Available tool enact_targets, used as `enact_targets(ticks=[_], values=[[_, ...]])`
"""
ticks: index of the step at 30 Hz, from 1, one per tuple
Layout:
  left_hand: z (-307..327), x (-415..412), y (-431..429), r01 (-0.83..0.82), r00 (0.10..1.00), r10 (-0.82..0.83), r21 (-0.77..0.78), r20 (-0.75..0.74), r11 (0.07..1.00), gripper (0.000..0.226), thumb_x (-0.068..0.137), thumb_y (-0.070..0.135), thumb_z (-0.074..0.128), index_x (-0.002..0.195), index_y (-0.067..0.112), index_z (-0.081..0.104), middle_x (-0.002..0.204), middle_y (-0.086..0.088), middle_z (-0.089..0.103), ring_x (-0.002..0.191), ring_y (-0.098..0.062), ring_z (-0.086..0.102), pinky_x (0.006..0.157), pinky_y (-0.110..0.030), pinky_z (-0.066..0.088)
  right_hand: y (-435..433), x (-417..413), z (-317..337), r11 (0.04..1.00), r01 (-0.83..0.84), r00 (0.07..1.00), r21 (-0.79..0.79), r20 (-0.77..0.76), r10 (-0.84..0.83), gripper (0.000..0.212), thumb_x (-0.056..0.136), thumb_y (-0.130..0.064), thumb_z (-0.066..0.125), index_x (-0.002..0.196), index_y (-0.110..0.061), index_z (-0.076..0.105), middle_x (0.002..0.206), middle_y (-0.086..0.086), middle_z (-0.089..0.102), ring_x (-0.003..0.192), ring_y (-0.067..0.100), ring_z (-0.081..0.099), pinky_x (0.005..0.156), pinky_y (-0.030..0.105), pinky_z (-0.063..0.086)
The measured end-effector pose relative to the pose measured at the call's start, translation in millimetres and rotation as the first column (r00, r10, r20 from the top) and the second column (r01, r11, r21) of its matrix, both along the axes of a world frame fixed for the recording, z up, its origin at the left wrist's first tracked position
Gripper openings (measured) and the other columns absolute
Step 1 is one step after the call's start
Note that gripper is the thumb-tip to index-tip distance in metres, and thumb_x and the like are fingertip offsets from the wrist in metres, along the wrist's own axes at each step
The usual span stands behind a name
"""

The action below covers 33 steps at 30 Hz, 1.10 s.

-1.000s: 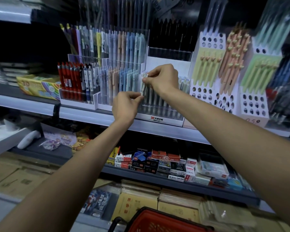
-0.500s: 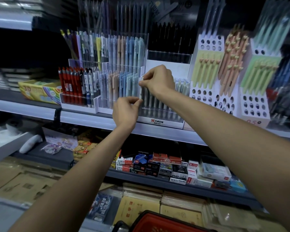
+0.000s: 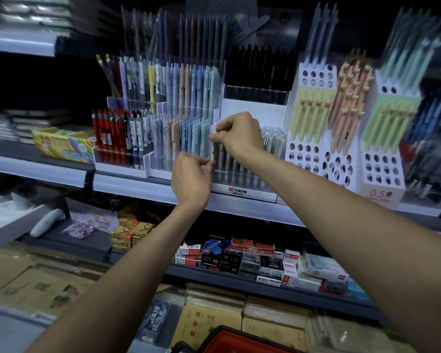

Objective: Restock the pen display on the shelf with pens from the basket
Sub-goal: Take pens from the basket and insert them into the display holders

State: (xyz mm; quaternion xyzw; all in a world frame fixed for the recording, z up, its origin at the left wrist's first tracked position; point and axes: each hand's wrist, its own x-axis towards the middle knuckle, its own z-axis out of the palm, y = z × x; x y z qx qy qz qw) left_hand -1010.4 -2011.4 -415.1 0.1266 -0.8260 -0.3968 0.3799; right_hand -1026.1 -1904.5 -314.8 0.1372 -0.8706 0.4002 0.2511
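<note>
By the right hand [image 3: 239, 135] at the top and the left hand [image 3: 191, 177] lower down, a pen [image 3: 212, 149] is being pinched, apparently for guiding it upright into the display [image 3: 242, 175] on the shelf [image 3: 138, 186]; the basket [image 3: 239, 342] is sitting below.

We find the scene dim overall, with a cool bluish cast. Light falls from above: the white perforated card pen stands [image 3: 301, 159] and the pale metal shelf edge [image 3: 127, 184] are the brightest surfaces, while the recess at upper left is near black. The left hand [image 3: 191, 179] and the right hand [image 3: 239, 136] are evenly lit and fairly sharp; the slim pale pen [image 3: 212, 149] they pinch reads soft. Smear is strongest at the margins, notably on the mint green pens [image 3: 413, 54]. Wide-angle distortion bends the shelf lines. The red plastic basket [image 3: 239, 342] sits blurred in shade
</note>
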Motion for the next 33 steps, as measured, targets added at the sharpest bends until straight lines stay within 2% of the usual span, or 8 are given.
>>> enact_targets(ticks=[8,13,17,20,23,26,29,33], values=[[5,28,0,0.022,0.997,-0.023,0.014,0.078,1.000,0.014,0.095,0.037,0.073,0.097,0.025,0.081,0.114,0.003,0.072,0.091,-0.022,0.069,0.069,-0.036,0.053,20,20,10,0.996,-0.035,0.998,-0.083,0.054,0.039,0.024,0.081,-0.023,0.089,0.103,-0.018,0.081,0.094,-0.004,0.077,0.091,0.016,0.073,0.091,0.041,0.060],[7,59,-7,0.161,0.981,-0.157,-0.032,0.115,0.986,0.025,0.095,0.045,0.067,0.111,0.030,0.079,0.113,0.010,0.074,0.103,-0.018,0.069,0.079,-0.036,0.056,47,53,13,0.996,-0.080,0.996,0.035,0.039,0.079,0.033,0.085,-0.025,0.085,0.116,-0.019,0.076,0.089,-0.005,0.072,0.081,0.015,0.070,0.084,0.038,0.059],[10,90,-6,0.318,0.935,-0.292,-0.108,0.203,0.942,0.048,0.093,0.060,0.058,0.136,0.038,0.064,0.122,0.010,0.068,0.110,-0.018,0.066,0.089,-0.043,0.057,75,90,1,0.967,-0.102,0.993,0.233,0.089,0.083,0.045,0.093,-0.044,0.075,0.128,-0.017,0.072,0.112,0.000,0.072,0.099,0.016,0.065,0.086,0.029,0.048],[10,115,-1,0.362,0.915,-0.302,-0.217,0.268,0.906,0.069,0.094,0.066,0.055,0.155,0.040,0.040,0.144,0.002,0.058,0.131,-0.023,0.055,0.098,-0.047,0.052,97,115,-16,0.944,-0.147,0.982,0.296,0.160,0.102,0.056,0.097,-0.059,0.063,0.131,-0.016,0.070,0.134,0.001,0.068,0.116,0.020,0.064,0.099,0.037,0.050],[7,140,8,0.363,0.910,-0.258,-0.322,0.325,0.875,0.076,0.093,0.071,0.052,0.159,0.043,0.029,0.160,0.003,0.043,0.146,-0.024,0.040,0.105,-0.050,0.046,119,136,-33,0.931,-0.192,0.960,0.311,0.258,0.112,0.079,0.092,-0.074,0.054,0.150,-0.020,0.054,0.158,-0.001,0.050,0.143,0.021,0.047,0.118,0.042,0.038],[6,165,21,0.379,0.905,-0.252,-0.382,0.342,0.843,0.079,0.092,0.073,0.051,0.161,0.043,0.024,0.165,0.003,0.034,0.151,-0.022,0.032,0.109,-0.050,0.042,140,157,-45,0.894,-0.212,0.942,0.394,0.326,0.079,0.101,0.084,-0.088,0.048,0.162,-0.024,0.034,0.169,0.002,0.030,0.156,0.022,0.025,0.124,0.044,0.028],[7,189,45,0.396,0.902,-0.283,-0.363,0.326,0.844,0.081,0.093,0.075,0.050,0.162,0.042,0.024,0.167,0.004,0.031,0.153,-0.022,0.029,0.113,-0.050,0.038,162,181,-52,0.859,-0.179,0.948,0.480,0.319,0.019,0.107,0.082,-0.091,0.043,0.165,-0.029,0.020,0.174,0.003,0.010,0.161,0.023,0.001,0.128,0.052,0.015],[9,212,83,0.409,0.905,-0.302,-0.416,0.301,0.812,0.081,0.092,0.075,0.051,0.161,0.043,0.024,0.167,0.006,0.032,0.153,-0.019,0.029,0.112,-0.049,0.040,201,214,-53,0.853,-0.144,0.943,0.502,0.331,-0.035,0.111,0.077,-0.095,0.038,0.166,-0.036,0.006,0.175,0.004,-0.004,0.161,0.028,-0.010,0.129,0.053,0.003]])
